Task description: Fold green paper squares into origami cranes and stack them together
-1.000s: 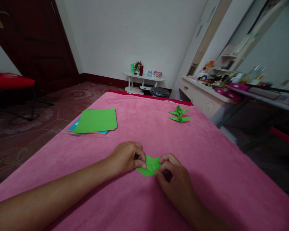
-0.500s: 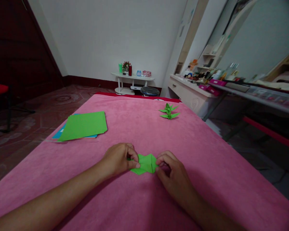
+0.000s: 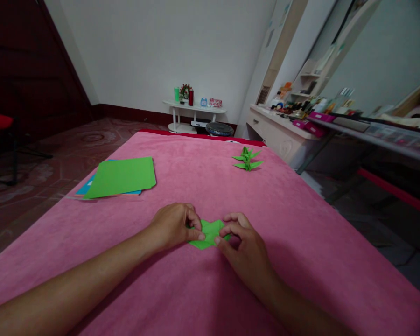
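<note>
Head view: a pink cloth (image 3: 182, 298) bears a stack of paper (image 3: 126, 176), flat and apparently unworked, at far left. The left hand (image 3: 177, 225) and right hand (image 3: 245, 242) pinch opposite ends of a green paper (image 3: 208, 229), between them on the cloth, seemingly part-folded with shaping left. Two green folded figures (image 3: 247, 159), beyond at right, look finished.

The left hand (image 3: 175, 226) and right hand (image 3: 248, 245) are partly hiding the folded paper (image 3: 210, 229), while the view's edge is cutting off the door (image 3: 17, 70).
</note>
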The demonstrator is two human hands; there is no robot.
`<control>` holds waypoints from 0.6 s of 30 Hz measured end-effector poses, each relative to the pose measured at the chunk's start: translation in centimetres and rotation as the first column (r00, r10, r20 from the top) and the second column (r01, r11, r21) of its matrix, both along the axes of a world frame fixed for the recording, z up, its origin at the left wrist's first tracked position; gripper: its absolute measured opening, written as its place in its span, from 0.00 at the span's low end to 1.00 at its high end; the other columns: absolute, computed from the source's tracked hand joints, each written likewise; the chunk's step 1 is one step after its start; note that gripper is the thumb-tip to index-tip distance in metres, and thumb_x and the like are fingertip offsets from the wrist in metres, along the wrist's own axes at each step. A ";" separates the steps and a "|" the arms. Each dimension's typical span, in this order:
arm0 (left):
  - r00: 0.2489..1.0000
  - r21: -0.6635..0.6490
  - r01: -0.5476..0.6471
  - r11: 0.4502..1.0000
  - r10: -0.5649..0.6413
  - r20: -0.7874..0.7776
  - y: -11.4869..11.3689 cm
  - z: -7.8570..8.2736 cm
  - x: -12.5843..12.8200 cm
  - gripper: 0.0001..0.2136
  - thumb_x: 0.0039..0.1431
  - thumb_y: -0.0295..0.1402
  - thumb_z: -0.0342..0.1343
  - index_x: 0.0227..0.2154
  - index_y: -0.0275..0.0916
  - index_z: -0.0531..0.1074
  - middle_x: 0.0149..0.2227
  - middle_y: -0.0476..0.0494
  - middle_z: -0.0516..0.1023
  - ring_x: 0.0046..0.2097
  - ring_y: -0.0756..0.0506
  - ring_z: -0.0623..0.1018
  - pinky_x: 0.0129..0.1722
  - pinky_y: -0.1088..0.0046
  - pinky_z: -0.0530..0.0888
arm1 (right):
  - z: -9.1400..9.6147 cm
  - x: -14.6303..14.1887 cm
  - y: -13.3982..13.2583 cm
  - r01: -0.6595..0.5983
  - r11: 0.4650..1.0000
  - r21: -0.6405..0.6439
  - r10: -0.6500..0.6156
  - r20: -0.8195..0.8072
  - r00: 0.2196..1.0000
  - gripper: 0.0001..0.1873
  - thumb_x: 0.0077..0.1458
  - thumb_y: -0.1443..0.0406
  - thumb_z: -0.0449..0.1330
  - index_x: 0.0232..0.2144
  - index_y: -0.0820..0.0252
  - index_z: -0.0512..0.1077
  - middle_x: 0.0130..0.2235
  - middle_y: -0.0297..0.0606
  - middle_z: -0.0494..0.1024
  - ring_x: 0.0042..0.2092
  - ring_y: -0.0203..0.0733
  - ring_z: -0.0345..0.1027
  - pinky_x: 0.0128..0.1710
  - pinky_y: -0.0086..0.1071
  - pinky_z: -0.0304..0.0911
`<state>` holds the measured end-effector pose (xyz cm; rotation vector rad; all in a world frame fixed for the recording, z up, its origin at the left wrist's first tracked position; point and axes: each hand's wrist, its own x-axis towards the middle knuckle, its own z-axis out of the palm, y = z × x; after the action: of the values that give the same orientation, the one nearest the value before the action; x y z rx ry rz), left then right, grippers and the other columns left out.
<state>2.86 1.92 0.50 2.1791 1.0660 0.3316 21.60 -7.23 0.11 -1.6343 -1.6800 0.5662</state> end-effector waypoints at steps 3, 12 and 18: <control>1.000 -0.014 -0.005 1.000 0.005 0.006 0.0 -0.1 0.0 0.08 0.44 0.39 0.62 0.26 0.42 0.77 0.28 0.51 0.73 0.29 0.51 0.69 0.27 0.77 0.59 | -0.1 -0.1 0.1 -0.025 0.999 0.019 0.025 0.008 1.000 0.05 0.46 0.72 0.59 0.23 0.58 0.72 0.42 0.37 0.68 0.38 0.37 0.66 0.34 0.29 0.62; 0.997 0.044 -0.043 0.998 0.046 -0.060 -0.4 0.2 0.2 0.08 0.47 0.40 0.59 0.24 0.42 0.76 0.27 0.52 0.72 0.28 0.51 0.68 0.26 0.76 0.57 | 0.2 0.1 -0.1 -0.101 0.995 0.013 0.100 0.033 0.994 0.12 0.48 0.74 0.56 0.17 0.59 0.70 0.40 0.37 0.69 0.43 0.41 0.64 0.40 0.32 0.60; 0.996 0.061 -0.060 0.996 0.064 -0.066 -0.7 0.5 0.4 0.08 0.46 0.40 0.59 0.24 0.41 0.76 0.27 0.52 0.72 0.28 0.51 0.69 0.25 0.76 0.57 | 0.2 0.0 -0.1 -0.093 0.995 0.027 0.091 0.065 0.994 0.13 0.51 0.73 0.54 0.16 0.60 0.66 0.38 0.37 0.69 0.41 0.40 0.64 0.39 0.32 0.59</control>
<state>3.30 1.25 0.97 2.2269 1.1766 0.3226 21.61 -7.29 0.31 -1.5743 -1.8092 0.5362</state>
